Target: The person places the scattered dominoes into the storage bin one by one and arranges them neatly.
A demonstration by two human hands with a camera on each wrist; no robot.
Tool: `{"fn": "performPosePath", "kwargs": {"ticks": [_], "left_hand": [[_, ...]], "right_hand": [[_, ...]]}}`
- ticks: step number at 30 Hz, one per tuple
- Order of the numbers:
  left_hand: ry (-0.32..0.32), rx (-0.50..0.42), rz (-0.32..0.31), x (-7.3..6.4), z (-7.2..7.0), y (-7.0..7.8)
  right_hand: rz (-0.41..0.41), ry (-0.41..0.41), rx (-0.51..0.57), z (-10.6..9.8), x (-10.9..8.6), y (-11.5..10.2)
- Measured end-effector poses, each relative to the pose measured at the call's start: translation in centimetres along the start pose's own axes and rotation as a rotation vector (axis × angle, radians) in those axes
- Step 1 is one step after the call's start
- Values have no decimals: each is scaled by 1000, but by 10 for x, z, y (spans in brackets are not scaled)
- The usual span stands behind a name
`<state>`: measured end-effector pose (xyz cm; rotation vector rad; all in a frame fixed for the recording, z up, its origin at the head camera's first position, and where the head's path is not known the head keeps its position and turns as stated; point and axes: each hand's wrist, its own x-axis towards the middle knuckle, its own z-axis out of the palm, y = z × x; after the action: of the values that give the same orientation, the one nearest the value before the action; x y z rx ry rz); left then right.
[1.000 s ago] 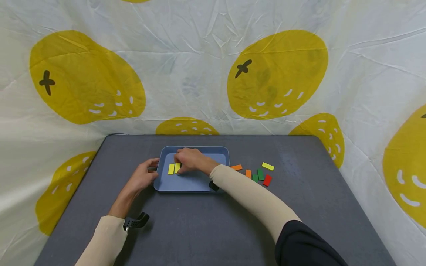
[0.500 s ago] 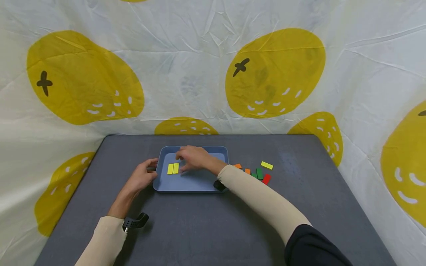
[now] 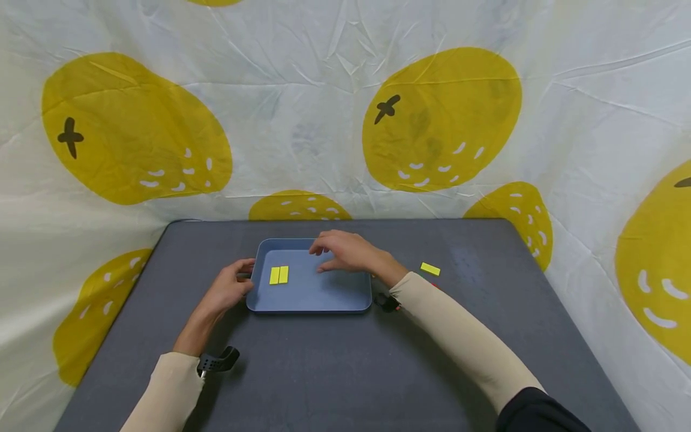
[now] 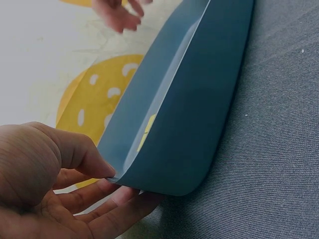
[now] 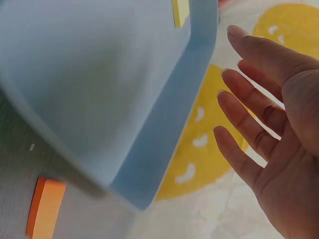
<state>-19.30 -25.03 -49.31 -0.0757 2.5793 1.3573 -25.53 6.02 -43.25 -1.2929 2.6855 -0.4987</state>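
Blue tray [image 3: 324,294] had its left rim pinched by the left hand [image 3: 229,285]; right hand [image 3: 348,251], empty, fingers apart, hung over its right half. Loose yellow tile [image 3: 430,269] lay right of the tray, long side roughly crosswise, nearer that hand. Right wrist cam caught an orange tile [image 5: 47,209] by the tray, mostly lost in head view.

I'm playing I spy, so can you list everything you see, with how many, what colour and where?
Cloth: 1, white with yellow fruit pictures, behind the table
Table: 1, grey, under the tray
Tray: 1, blue, on the table
Yellow blocks: 3, yellow, two side by side in the tray, one right of it
Orange block: at least 1, orange, beside the tray
Red piece: 1 sliver, red, right of the tray, mostly hidden
Wrist straps: 2, black, one at each wrist
Sleeves: 2, beige, plus black higher on the right arm
Left hand: 1, pinching the tray's rim
Right hand: 1, raised over the tray
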Motion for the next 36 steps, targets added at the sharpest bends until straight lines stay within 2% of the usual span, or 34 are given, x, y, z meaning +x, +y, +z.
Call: {"fn": "performPosePath", "kwargs": {"ticks": [19, 31, 36], "left_hand": [[-2, -3, 10, -5, 1, 0], [-2, -6, 16, -1, 0, -1], [-3, -8, 19, -1, -1, 0]], "right_hand": [[94, 41, 141, -22, -78, 48], [35, 69, 155, -29, -114, 83], [57, 58, 153, -28, -129, 95]]}}
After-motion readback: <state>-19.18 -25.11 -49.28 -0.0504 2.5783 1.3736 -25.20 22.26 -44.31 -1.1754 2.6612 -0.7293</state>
